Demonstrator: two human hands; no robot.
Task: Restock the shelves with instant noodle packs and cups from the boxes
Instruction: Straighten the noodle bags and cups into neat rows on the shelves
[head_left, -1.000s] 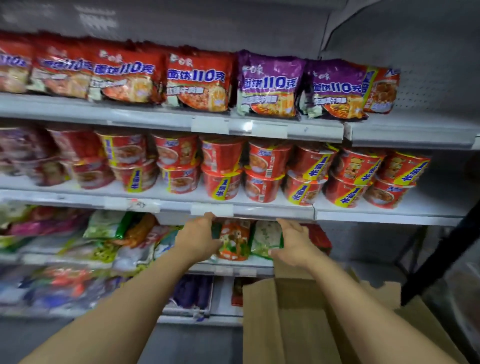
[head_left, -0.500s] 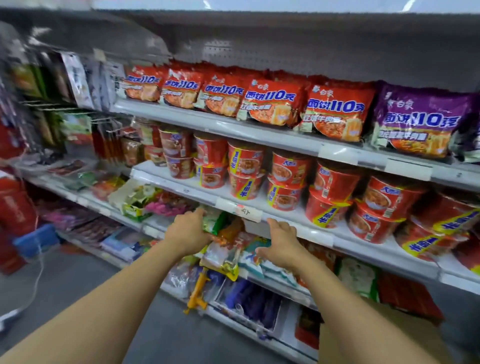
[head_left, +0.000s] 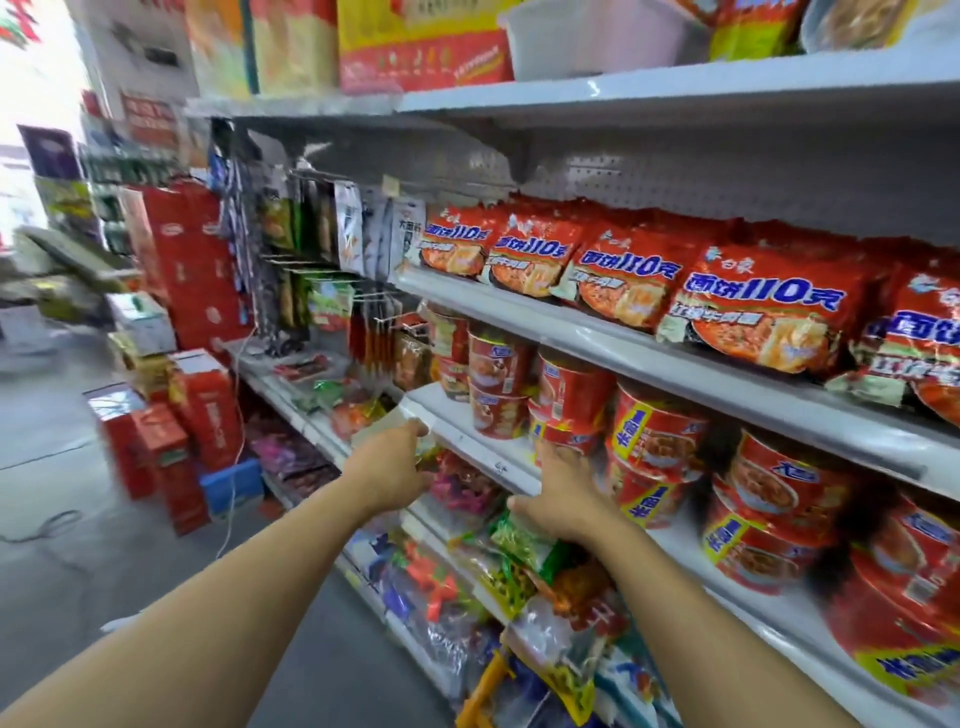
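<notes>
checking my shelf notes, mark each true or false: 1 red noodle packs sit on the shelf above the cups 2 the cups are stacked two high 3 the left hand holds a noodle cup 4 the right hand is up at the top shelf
1. True: red noodle packs lie one shelf above the noodle cups.
2. True.
3. False: the left hand reaches by the shelf edge, with no cup in it.
4. False: the right hand is low, at the cup shelf's front.

grey concrete floor (head_left: 78, 561), white pegboard wall (head_left: 727, 187)
</notes>
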